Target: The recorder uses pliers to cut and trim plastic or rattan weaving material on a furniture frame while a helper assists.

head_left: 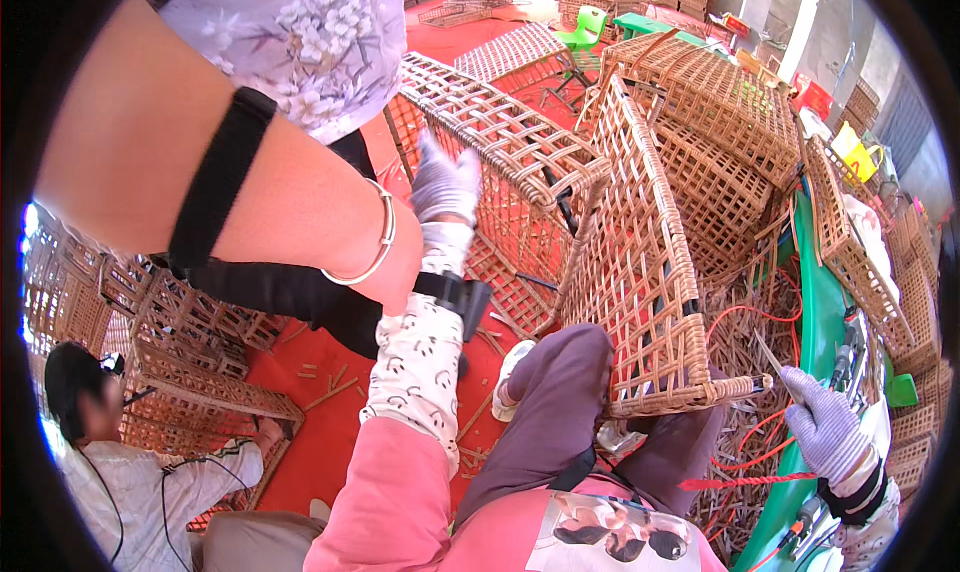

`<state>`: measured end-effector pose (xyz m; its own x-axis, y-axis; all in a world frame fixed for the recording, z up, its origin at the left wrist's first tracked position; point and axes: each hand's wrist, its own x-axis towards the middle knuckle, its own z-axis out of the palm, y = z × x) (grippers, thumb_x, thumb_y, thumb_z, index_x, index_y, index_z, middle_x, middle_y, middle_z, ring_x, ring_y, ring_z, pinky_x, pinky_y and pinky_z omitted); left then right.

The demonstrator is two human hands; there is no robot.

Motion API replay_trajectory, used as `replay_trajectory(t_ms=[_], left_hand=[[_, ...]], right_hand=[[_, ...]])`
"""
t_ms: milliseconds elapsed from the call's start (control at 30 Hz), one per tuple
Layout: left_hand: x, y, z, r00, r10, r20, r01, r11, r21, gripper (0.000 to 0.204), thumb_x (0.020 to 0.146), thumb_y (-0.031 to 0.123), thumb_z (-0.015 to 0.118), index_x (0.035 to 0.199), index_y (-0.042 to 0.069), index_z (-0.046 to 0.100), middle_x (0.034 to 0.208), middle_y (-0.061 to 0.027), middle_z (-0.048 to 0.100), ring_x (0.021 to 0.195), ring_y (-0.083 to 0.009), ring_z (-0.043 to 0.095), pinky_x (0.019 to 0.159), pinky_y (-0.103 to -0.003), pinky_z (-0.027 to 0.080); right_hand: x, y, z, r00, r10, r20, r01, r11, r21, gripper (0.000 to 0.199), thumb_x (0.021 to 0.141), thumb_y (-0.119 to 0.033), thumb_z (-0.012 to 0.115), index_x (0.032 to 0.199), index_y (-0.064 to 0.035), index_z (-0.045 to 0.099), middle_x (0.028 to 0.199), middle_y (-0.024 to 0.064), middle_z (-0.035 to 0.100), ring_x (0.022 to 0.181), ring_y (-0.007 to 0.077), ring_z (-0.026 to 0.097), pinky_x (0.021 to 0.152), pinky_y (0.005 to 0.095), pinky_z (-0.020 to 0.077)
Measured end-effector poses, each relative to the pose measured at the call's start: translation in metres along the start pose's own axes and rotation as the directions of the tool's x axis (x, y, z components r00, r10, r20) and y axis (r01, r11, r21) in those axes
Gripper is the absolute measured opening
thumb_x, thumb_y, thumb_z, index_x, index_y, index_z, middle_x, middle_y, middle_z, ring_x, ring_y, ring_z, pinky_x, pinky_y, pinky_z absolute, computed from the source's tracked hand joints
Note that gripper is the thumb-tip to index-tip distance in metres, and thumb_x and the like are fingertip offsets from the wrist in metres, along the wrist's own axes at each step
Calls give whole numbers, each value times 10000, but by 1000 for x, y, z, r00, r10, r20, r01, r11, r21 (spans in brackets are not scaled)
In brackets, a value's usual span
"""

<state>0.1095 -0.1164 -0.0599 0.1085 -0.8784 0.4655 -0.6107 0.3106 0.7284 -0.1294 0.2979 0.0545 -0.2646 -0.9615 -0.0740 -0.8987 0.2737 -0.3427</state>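
left hand (446, 184) on wicker basket (640, 262) | right hand (826, 427) holds blade (768, 356)

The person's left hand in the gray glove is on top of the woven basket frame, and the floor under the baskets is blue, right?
Not quite. The head view shows the floor is red, not blue. The rest holds: the left hand in its gray glove rests on top of the woven basket frame, while the right hand sits by the corner of another woven panel.
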Motion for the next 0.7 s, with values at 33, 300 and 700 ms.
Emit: replay_trajectory(t_ms=[33,300,700], left_hand=[[-4,-6,-13,919,-308,245,215,915,341,481,788,350,536,1145,29,511,1071,-232,578,931,-365,589,788,-456,469],[-104,89,-61,685,582,439,-136,693,-708,435,765,203,689,1129,20,537,946,-118,633,792,-194,617,729,-308,487],[-267,99,-15,716,590,373,-126,635,-762,643,545,238,845,1045,43,492,973,-125,514,893,-279,542,781,-356,463]], right_hand=[[-8,6,0,1000,9,-4,-9,1000,-15,391,781,-72,544,1161,15,505,972,220,607,906,336,601,810,354,458],[-27,4,-3,997,72,25,-76,970,231,461,762,-70,552,1214,-16,478,1143,164,551,1071,255,537,926,309,403],[-3,1,7,970,-166,180,153,985,81,410,799,-127,539,1206,-88,502,865,211,602,804,361,593,732,410,481]])
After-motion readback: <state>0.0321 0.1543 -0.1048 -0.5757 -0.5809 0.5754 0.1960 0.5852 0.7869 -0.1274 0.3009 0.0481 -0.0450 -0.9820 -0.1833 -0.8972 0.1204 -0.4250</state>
